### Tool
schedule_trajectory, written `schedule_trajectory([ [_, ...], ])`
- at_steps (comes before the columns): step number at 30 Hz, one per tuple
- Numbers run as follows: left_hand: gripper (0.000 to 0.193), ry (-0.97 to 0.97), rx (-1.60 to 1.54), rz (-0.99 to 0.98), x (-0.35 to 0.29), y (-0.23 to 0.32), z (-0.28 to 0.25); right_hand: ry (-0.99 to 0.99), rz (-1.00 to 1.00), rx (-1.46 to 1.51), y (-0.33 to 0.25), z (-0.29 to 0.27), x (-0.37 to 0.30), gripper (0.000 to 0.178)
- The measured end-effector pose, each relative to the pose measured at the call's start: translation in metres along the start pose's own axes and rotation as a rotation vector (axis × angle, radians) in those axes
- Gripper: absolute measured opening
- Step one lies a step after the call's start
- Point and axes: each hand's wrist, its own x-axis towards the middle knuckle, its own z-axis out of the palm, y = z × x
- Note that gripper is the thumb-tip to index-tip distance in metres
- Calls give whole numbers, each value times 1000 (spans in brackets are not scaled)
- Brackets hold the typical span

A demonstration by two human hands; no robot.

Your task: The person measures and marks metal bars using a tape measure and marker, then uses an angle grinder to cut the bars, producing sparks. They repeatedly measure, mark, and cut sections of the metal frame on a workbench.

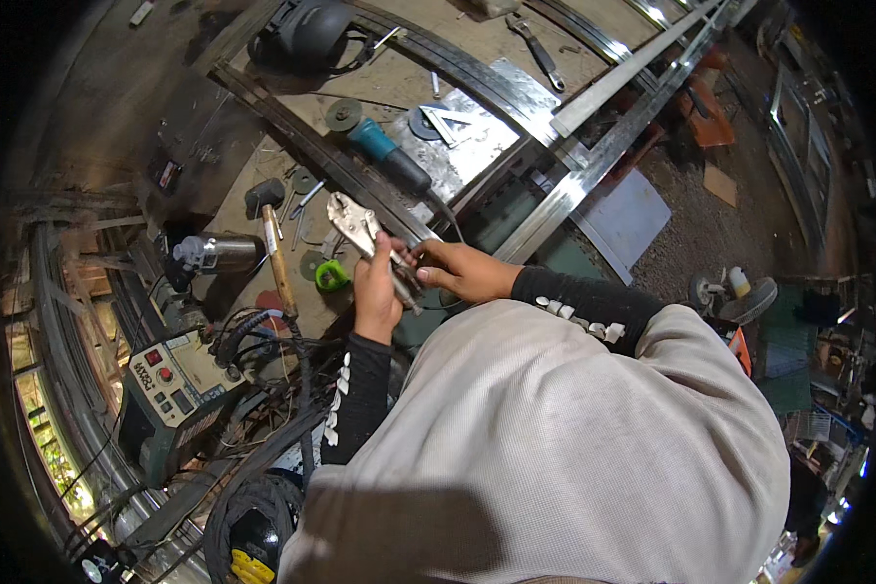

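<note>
Welder box [175, 380] far left, well apart from my hands. Hammer [276, 263] next, then green tape measure [331, 276], both near the pliers. Pliers [353, 221] are mid-view, in front of me, nose pointing up and left. My left hand [375, 290] is wrapped around their handles; best to hold firm there, with fingertips out of the gap so nothing pinches. Grinder [391, 156] lies beyond; I should swing the nose clear of it. My right hand [469, 272] has thumb and fingers curled in at the handles' lower part; can't tell if they're gripping. Small, light finger moves suit it, left hand steadying. Metal frame [555, 206] runs off right.
</note>
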Motion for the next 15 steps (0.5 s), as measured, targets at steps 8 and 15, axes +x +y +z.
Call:
schedule_trajectory([
  [8, 35, -123, 150, 25, 26, -32, 93, 202, -50, 258, 16, -39, -50, 46],
  [15, 55, -424, 291, -164, 34, -29, 144, 217, 140, -26, 31, -86, -78, 40],
])
